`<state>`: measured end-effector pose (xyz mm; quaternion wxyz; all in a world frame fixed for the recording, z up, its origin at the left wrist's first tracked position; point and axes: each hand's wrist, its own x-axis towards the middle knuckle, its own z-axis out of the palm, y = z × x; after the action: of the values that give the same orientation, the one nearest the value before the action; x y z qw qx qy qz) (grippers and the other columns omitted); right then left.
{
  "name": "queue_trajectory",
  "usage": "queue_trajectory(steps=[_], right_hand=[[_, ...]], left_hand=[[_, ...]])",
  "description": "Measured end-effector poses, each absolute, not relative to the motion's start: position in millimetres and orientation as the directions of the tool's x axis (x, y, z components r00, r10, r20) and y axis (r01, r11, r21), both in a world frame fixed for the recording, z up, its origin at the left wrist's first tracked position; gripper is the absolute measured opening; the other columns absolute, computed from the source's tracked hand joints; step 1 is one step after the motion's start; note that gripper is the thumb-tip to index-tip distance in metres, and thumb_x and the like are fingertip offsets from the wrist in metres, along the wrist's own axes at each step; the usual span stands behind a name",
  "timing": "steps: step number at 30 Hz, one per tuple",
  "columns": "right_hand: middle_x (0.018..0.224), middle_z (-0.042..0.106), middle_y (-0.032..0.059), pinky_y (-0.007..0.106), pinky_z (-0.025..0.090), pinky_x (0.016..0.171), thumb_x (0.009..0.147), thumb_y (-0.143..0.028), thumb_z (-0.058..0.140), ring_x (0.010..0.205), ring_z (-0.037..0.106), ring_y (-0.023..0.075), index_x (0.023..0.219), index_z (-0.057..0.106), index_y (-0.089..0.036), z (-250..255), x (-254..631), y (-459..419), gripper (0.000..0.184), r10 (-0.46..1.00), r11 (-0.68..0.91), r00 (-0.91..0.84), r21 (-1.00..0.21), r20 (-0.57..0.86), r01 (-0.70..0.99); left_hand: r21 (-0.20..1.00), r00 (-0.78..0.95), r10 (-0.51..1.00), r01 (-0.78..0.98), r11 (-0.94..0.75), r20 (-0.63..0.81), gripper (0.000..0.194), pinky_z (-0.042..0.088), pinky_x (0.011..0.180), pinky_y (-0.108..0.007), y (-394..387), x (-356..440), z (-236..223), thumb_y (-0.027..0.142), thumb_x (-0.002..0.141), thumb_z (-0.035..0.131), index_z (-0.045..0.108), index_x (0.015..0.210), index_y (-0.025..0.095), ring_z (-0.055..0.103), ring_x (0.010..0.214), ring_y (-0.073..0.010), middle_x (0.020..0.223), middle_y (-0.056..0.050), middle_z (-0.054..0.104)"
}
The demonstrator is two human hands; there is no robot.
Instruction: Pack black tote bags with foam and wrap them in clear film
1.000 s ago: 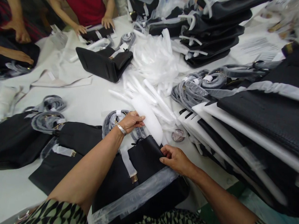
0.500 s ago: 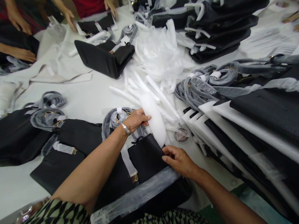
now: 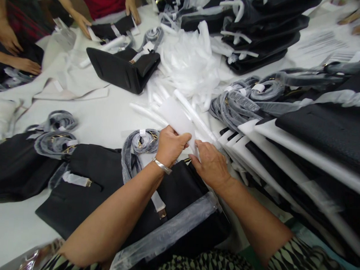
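A white foam sheet is gripped by my left hand, thumb on top and fingers closed round its near end. My right hand pinches the same sheet's right edge, close beside the left. Below both hands lies a black handbag with an opening at its upper edge, partly hidden by my left forearm. The bag carries a white-wrapped strap tab with a gold clasp, and clear plastic wrapping runs along its near side. Beyond my left wrist rests a coiled, plastic-wrapped strap.
On the right, black bags lean in a row with white foam between them. White foam strips and film heap up ahead. A bag stack rises behind, and another black bag stands far left. Co-workers' hands are across the table.
My right hand has moved up from the bag's edge to the foam sheet. My left hand has shifted slightly right, and the sheet now points further away from me.
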<state>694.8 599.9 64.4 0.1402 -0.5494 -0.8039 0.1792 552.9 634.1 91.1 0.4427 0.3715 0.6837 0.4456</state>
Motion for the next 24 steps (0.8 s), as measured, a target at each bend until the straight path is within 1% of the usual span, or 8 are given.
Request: queue_trajectory(steps=[2,5,8,10,13,18,20,24], right_hand=[[0.098,0.059,0.0126,0.036,0.043,0.077,0.092,-0.029,0.04,0.092,0.054,0.0264,0.117,0.049,-0.014,68,688,604,0.03,0.932,0.341,-0.363,-0.388,0.019,0.856],[0.094,0.06,0.0104,0.033,0.041,0.072,0.091,-0.023,0.038,0.086,0.055,0.0232,0.108,0.052,-0.016,61,690,610,0.023,0.948,0.293,-0.316,-0.453,0.024,0.842],[0.079,0.059,0.0044,0.029,0.039,0.062,0.087,-0.024,0.042,0.07,0.053,0.0176,0.093,0.053,-0.017,46,706,617,0.014,0.982,0.096,-0.179,-0.655,-0.061,0.75],[0.067,0.054,-0.0015,0.025,0.037,0.053,0.084,-0.029,0.046,0.057,0.048,0.0128,0.089,0.051,-0.019,35,719,621,0.012,0.963,-0.098,-0.158,-0.828,-0.22,0.553],[0.061,0.05,-0.0066,0.021,0.033,0.044,0.081,-0.034,0.05,0.048,0.044,0.0088,0.09,0.048,-0.02,20,734,622,0.017,0.877,-0.308,-0.286,-0.908,-0.387,0.283],[0.057,0.048,-0.0078,0.02,0.036,0.04,0.076,-0.036,0.054,0.046,0.046,0.0085,0.084,0.047,-0.019,3,732,614,0.02,0.833,-0.387,-0.339,-0.898,-0.439,0.21],[0.056,0.049,-0.0075,0.02,0.038,0.039,0.076,-0.038,0.055,0.044,0.046,0.0082,0.086,0.049,-0.019,2,726,613,0.023,0.815,-0.439,-0.342,-0.884,-0.468,0.163],[0.053,0.049,-0.0078,0.018,0.04,0.038,0.074,-0.039,0.06,0.042,0.047,0.0075,0.081,0.049,-0.019,7,722,616,0.024,0.755,-0.51,-0.402,-0.849,-0.518,0.137]], left_hand=[[0.94,-0.298,0.925,0.172,0.295,-0.236,0.022,0.04,0.041,-0.02,629,558,95,0.028,0.064,0.071,0.055,0.063,0.013,0.054,0.044,-0.0121,0.051,0.001,0.056],[0.958,-0.1,0.979,0.212,0.196,-0.178,0.022,0.048,0.058,-0.025,619,555,93,0.033,0.07,0.069,0.059,0.072,0.013,0.059,0.058,-0.0146,0.064,-0.002,0.062],[0.918,0.175,0.98,0.395,0.019,-0.095,0.032,0.045,0.087,-0.036,606,542,81,0.034,0.073,0.069,0.061,0.1,0.018,0.058,0.094,-0.0227,0.098,-0.007,0.065],[0.789,0.271,0.955,0.61,-0.076,-0.118,0.036,0.037,0.095,-0.041,597,530,67,0.032,0.072,0.07,0.062,0.105,0.022,0.052,0.104,-0.0278,0.106,-0.008,0.063],[0.685,0.353,0.897,0.724,-0.083,-0.264,0.032,0.038,0.089,-0.041,587,510,48,0.031,0.071,0.069,0.066,0.102,0.025,0.053,0.096,-0.0295,0.094,-0.009,0.064],[0.847,0.397,0.833,0.51,0.149,-0.386,0.053,0.041,0.085,-0.035,585,493,41,0.023,0.062,0.075,0.063,0.113,0.03,0.058,0.086,-0.0254,0.09,-0.003,0.065],[0.858,0.408,0.834,0.493,0.14,-0.371,0.049,0.041,0.086,-0.034,586,494,44,0.018,0.062,0.074,0.065,0.109,0.029,0.059,0.087,-0.024,0.09,-0.003,0.065],[0.792,0.418,0.828,0.608,0.051,-0.374,0.032,0.041,0.087,-0.036,582,500,48,0.016,0.071,0.065,0.064,0.101,0.024,0.056,0.089,-0.0217,0.093,-0.003,0.062]])
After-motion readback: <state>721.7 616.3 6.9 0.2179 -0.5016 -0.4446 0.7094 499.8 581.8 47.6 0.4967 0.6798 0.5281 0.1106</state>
